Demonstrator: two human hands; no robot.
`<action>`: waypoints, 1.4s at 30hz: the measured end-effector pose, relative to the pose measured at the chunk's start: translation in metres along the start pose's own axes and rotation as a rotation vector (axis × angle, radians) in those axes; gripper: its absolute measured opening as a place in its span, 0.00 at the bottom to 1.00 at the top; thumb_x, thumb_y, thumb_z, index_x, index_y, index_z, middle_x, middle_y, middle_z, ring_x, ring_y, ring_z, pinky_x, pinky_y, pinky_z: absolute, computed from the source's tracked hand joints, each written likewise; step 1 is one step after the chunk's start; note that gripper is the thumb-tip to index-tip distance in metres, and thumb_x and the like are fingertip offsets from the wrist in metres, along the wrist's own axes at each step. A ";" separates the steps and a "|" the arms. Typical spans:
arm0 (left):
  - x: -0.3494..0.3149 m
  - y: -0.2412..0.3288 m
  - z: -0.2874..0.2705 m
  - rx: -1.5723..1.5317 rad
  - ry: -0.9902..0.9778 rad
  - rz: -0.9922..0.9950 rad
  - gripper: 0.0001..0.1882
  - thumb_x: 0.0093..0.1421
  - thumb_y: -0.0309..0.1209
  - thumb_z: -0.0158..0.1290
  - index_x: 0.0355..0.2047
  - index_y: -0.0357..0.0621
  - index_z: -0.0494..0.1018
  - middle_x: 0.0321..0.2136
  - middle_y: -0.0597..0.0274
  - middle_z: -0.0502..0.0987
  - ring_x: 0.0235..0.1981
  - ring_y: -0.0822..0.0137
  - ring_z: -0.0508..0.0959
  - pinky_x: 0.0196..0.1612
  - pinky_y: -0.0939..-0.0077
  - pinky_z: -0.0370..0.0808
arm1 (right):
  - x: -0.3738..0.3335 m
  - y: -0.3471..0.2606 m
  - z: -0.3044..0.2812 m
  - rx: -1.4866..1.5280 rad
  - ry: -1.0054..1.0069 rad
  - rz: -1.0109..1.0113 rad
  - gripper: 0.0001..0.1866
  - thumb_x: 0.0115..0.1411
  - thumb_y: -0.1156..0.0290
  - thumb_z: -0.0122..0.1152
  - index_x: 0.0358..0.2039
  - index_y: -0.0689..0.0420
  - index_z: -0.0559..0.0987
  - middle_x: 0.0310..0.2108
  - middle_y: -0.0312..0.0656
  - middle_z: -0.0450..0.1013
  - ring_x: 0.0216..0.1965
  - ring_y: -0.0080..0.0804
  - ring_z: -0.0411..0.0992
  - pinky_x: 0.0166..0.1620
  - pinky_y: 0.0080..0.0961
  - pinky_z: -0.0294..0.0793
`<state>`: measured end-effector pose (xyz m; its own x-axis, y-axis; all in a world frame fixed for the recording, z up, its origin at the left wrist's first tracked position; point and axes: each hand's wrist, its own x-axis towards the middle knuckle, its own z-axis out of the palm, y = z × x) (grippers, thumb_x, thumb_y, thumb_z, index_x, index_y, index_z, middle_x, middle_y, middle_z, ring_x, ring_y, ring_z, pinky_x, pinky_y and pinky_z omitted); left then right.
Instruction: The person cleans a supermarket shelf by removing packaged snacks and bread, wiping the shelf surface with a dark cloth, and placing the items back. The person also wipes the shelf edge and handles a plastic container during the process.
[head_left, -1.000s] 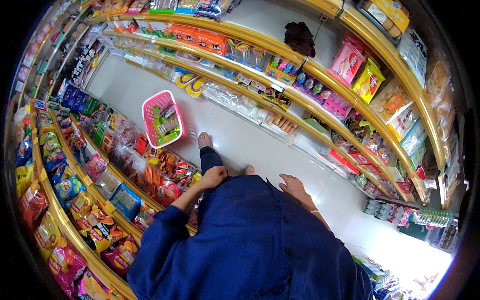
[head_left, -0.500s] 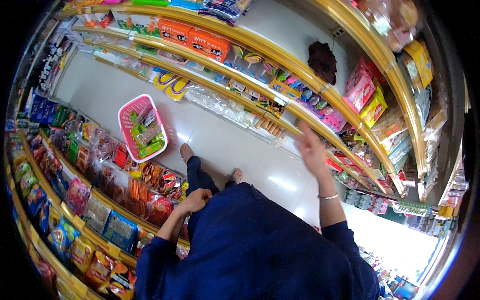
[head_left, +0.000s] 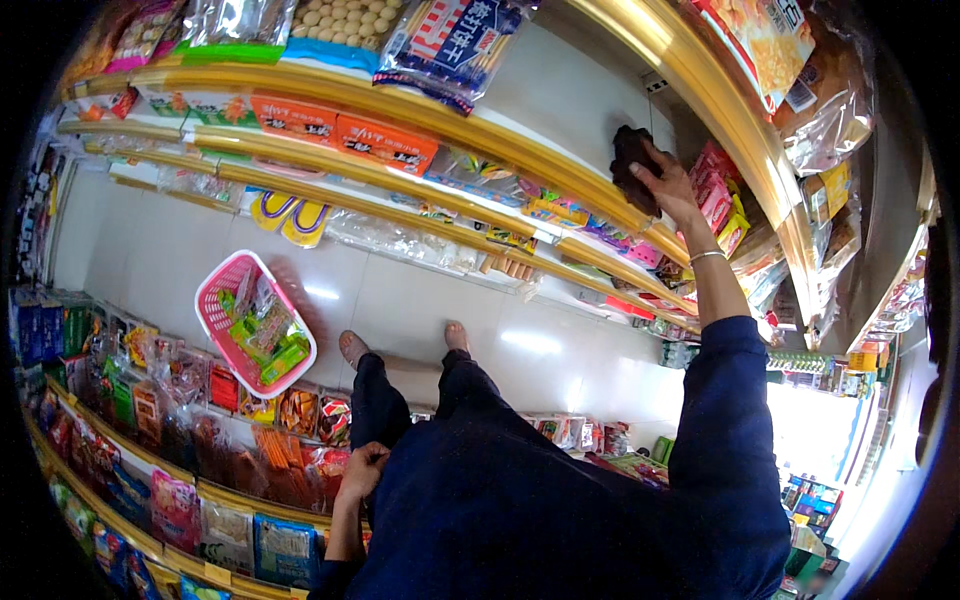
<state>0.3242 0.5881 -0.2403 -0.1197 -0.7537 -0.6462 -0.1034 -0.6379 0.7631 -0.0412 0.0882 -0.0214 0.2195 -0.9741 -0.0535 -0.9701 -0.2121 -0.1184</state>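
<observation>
Shop shelves with glossy gold-coloured edging curve beside a shiny tiled floor; bold print marks the orange cartons, while labels inside the latticed pink basket are too small to read. Well apart from the left hand, the right hand lies over a crumpled dark cloth on a shelf — I can't tell whether it grips. The left hand curls beside the thigh — its fingertips hidden, any hold unclear.

Gold-edged shelf, dark cloth on it, pale floor under pink basket
</observation>
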 end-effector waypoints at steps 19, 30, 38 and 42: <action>0.100 0.028 0.136 -0.069 0.054 -0.157 0.09 0.54 0.31 0.53 0.31 0.38 0.75 0.27 0.49 0.77 0.31 0.55 0.78 0.35 0.69 0.72 | 0.175 -0.008 0.029 -0.100 0.389 -0.267 0.28 0.58 0.50 0.46 0.50 0.59 0.69 0.49 0.56 0.67 0.50 0.54 0.65 0.55 0.42 0.62; 0.114 0.011 0.160 -0.289 0.061 -0.319 0.08 0.55 0.29 0.53 0.31 0.36 0.75 0.21 0.61 0.76 0.24 0.72 0.73 0.29 0.76 0.70 | 0.229 -0.052 0.026 -0.182 0.242 -0.056 0.34 0.58 0.41 0.40 0.52 0.58 0.69 0.50 0.54 0.67 0.50 0.52 0.65 0.51 0.40 0.64; 0.134 -0.005 0.187 -0.320 0.120 -0.271 0.10 0.53 0.31 0.54 0.30 0.34 0.74 0.22 0.58 0.76 0.24 0.68 0.74 0.31 0.73 0.71 | 0.287 -0.115 0.056 -0.133 0.310 -0.456 0.31 0.52 0.46 0.53 0.47 0.57 0.72 0.47 0.49 0.70 0.49 0.46 0.68 0.50 0.34 0.66; 0.142 0.000 0.193 -0.370 0.111 -0.275 0.10 0.53 0.30 0.54 0.30 0.34 0.74 0.22 0.58 0.76 0.23 0.69 0.74 0.29 0.74 0.71 | 0.291 -0.120 0.062 0.097 0.398 -0.633 0.27 0.52 0.52 0.57 0.46 0.59 0.72 0.46 0.50 0.70 0.48 0.48 0.68 0.51 0.36 0.66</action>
<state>0.1166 0.5119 -0.3325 -0.0290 -0.5482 -0.8358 0.2444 -0.8147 0.5259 0.1457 -0.1649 -0.0838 0.6600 -0.6268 0.4141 -0.6533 -0.7511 -0.0956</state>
